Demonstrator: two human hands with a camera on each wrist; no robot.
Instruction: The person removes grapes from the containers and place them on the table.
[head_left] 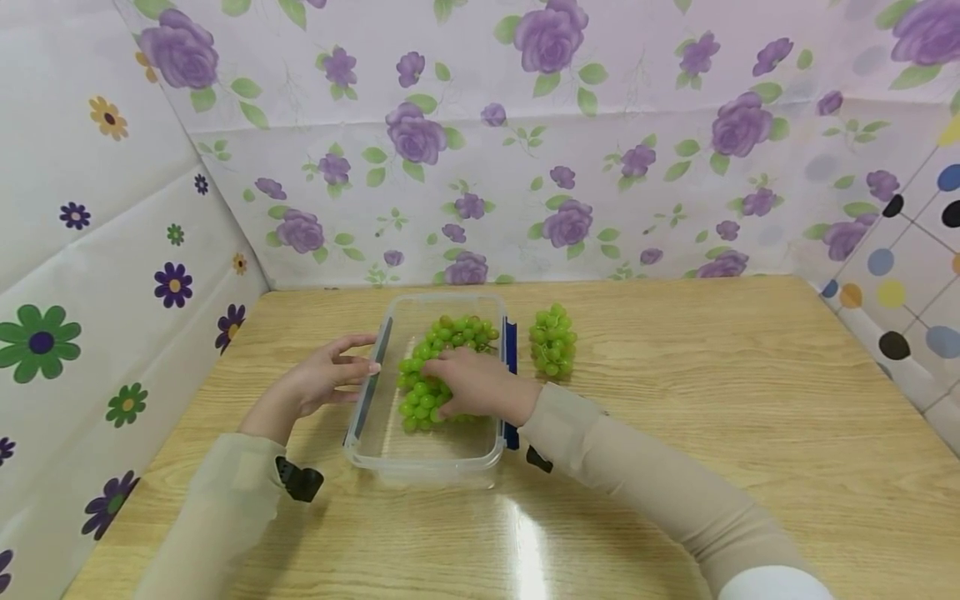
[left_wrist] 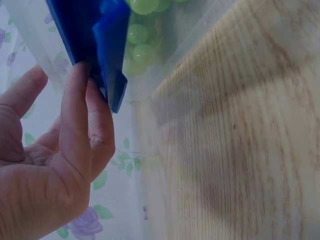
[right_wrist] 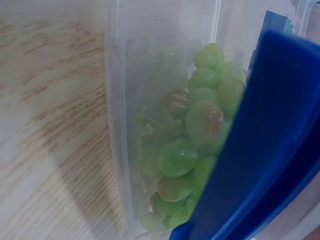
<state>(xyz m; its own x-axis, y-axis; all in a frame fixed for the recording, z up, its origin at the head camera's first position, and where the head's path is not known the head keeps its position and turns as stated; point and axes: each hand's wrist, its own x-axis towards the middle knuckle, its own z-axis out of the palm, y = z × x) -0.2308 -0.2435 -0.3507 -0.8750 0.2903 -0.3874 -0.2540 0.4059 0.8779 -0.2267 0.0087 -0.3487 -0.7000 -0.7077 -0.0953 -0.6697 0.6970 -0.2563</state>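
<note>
A clear plastic container with blue side latches stands on the table, lidless, with bunches of green grapes inside. My right hand reaches over the container's right wall and holds grapes between thumb and fingers; its fingertips are partly hidden among them. At the left wall, the fingertips of my left hand touch the side by a blue latch, the fingers spread and only lightly bent. In the right wrist view, grapes show through the container wall behind a blue latch; the right hand is mostly out of that view.
Another small bunch of green grapes lies on the wooden table, just right of the container. A flower-print sheet hangs behind the table, and more patterned sheets stand at the left and right sides.
</note>
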